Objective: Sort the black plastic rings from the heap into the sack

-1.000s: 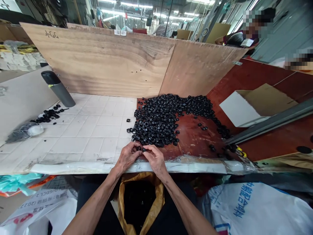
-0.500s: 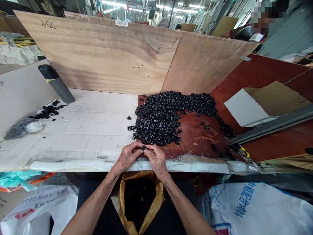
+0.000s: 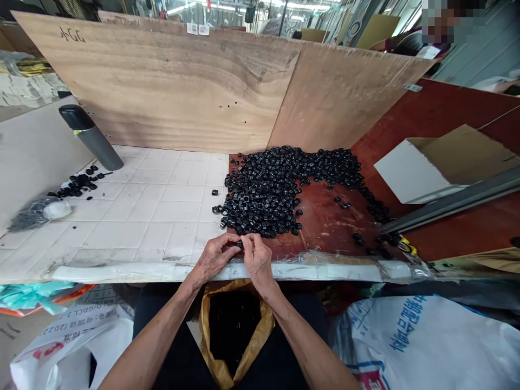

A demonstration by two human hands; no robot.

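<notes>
A small black part sits between my two hands at the table's front edge. My left hand pinches it between thumb and finger. My right hand touches its other side with fingertips pressed together. Just beyond the hands lies a large pile of small black ring-like parts on the red-brown board. Below the hands, an open yellow-brown bag with a dark inside rests between the legs.
A wooden panel stands behind the pile. At the left are a grey bottle, loose black pieces and a plastic bag. A white carton and grey bar are at the right. A person appears at top right.
My right hand has turned more upright, its fingers drawn together and raised slightly at the black part. My left hand has barely moved. The view has shifted slightly.
</notes>
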